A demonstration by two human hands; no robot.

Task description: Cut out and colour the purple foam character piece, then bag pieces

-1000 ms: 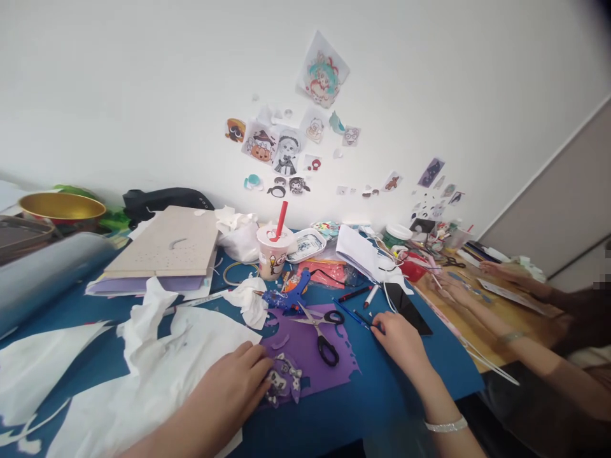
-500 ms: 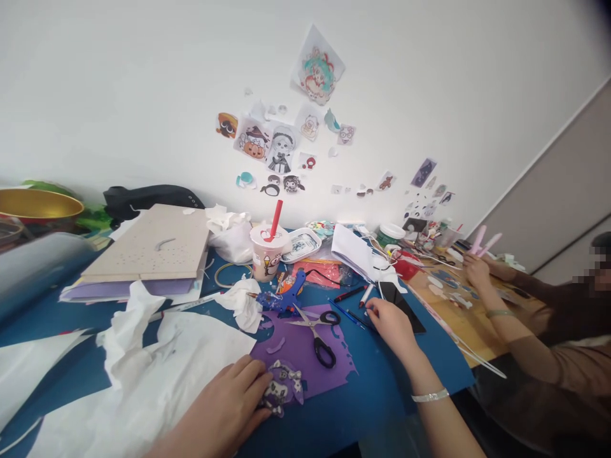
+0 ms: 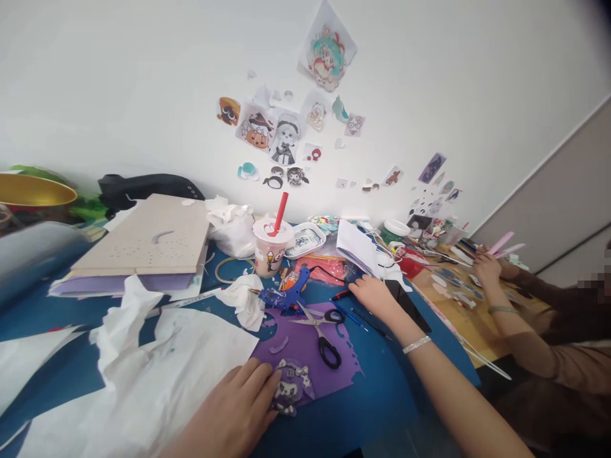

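My left hand (image 3: pixel 233 407) is at the lower middle, fingers together at the left edge of a small purple, black and white character cutout (image 3: pixel 288 389). The cutout overlaps a purple sheet (image 3: pixel 305 356) with scalloped cut edges. Open scissors (image 3: pixel 324 327) with black handles lie across that sheet. My right hand (image 3: pixel 377 298) is among the pens, its fingers curled down together over the right end of a red-and-black pen (image 3: pixel 340 295). Its fingertips partly hide whatever lies under them. Beside it are a blue pen (image 3: pixel 356 318) and a black phone (image 3: pixel 408 306).
A blue glue gun (image 3: pixel 286 299) lies behind the scissors, near a cup with a red straw (image 3: pixel 273 245). White paper (image 3: pixel 181 369) and crumpled tissue (image 3: pixel 245 302) spread to the left, before a cardboard stack (image 3: pixel 143 235). At right, another person's hands (image 3: pixel 489 270) hold a pink tool.
My right hand has moved left and away from me, over the red-and-black pen, and now covers the white pen's place. My left hand stays at the cutout. The view has shifted slightly.
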